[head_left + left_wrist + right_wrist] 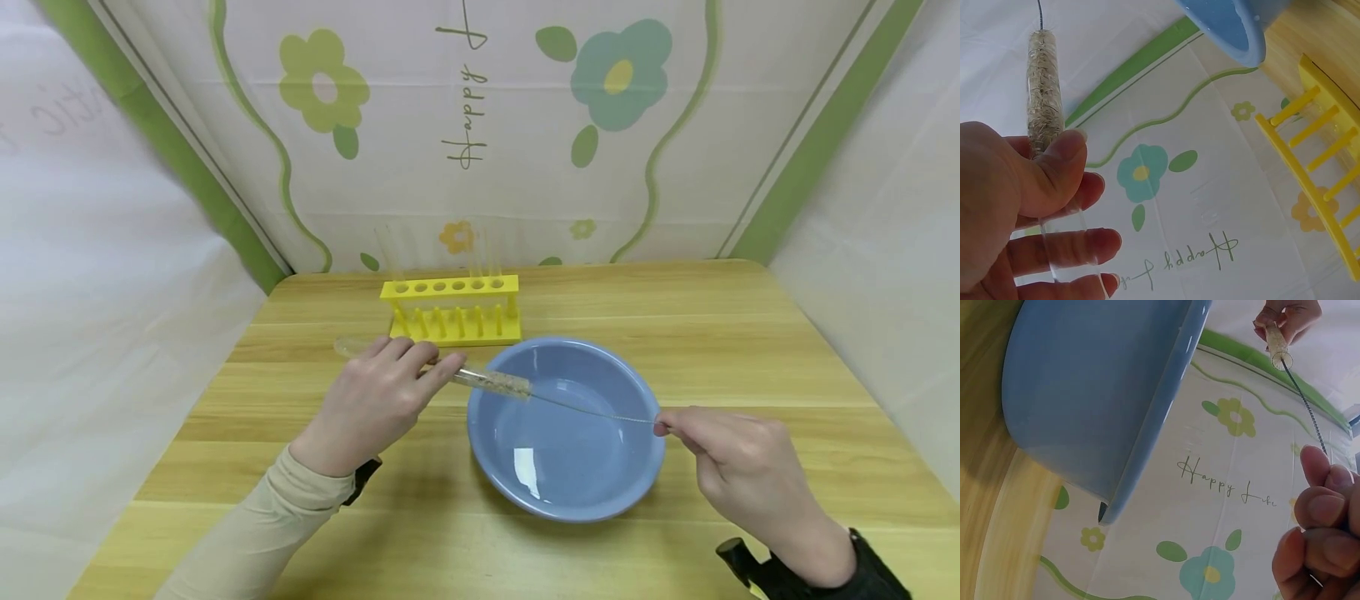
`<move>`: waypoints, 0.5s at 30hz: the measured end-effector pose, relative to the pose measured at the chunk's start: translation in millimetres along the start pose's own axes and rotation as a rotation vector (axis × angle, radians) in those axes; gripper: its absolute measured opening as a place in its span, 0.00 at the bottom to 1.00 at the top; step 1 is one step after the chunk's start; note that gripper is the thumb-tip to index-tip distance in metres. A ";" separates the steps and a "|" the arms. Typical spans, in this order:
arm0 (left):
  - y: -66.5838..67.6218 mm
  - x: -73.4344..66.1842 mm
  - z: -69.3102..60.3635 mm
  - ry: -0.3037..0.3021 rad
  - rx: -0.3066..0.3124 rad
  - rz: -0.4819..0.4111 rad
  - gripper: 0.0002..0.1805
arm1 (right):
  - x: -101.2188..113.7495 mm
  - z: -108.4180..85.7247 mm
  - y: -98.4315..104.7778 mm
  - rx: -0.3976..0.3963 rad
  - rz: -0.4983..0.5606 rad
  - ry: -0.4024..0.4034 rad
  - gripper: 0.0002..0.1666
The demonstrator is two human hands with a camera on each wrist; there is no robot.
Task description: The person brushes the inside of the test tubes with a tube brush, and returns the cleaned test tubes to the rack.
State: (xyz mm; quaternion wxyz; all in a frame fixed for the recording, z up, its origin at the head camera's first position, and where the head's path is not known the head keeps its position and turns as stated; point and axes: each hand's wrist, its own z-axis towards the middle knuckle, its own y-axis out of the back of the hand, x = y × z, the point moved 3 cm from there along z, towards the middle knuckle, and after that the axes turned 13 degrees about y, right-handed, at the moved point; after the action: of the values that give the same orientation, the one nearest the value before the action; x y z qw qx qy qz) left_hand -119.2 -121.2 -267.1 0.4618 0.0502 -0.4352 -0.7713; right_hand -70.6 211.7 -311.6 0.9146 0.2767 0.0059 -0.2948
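- Right hand [750, 471], nearest, sits just beside the right rim of the basin [570, 510], with wooden tabletop [780, 350] showing between it and the right wall; thumb and index finger pinch the brush's wire, the other fingers curled in.
- Left hand [378, 400] is on the left, somewhat farther off, apart from the basin's left rim, with the near edge of the rack [453, 290] just beyond; it grips the test tube [483, 380] between thumb and fingers.
- This tube is clear and slanted, its rounded end to the far left, its mouth above the basin's far left part.
- Pale bristles of the brush [1042, 87] fill the tube's mouth end (pressed against the glass); its thin twisted wire runs right.
- Far behind, the yellow rack holds upright tubes [495, 254] before the flowered cloth [510, 183].
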 end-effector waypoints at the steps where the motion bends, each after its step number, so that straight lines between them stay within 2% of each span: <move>1: 0.2 -0.1 0.3 0.000 -0.002 0.003 0.14 | 0.1 0.0 0.0 0.003 -0.007 -0.001 0.25; 15: 0.5 -1.0 0.8 0.003 -0.001 -0.001 0.13 | 3.0 4.6 -0.3 -0.009 -0.043 0.015 0.25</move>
State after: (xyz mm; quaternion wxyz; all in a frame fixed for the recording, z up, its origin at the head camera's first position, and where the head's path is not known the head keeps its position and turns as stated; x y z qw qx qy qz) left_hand -118.7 -120.1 -266.5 0.4622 0.0514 -0.4342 -0.7715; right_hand -69.1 207.6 -308.4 0.9093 0.2744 0.0199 -0.3123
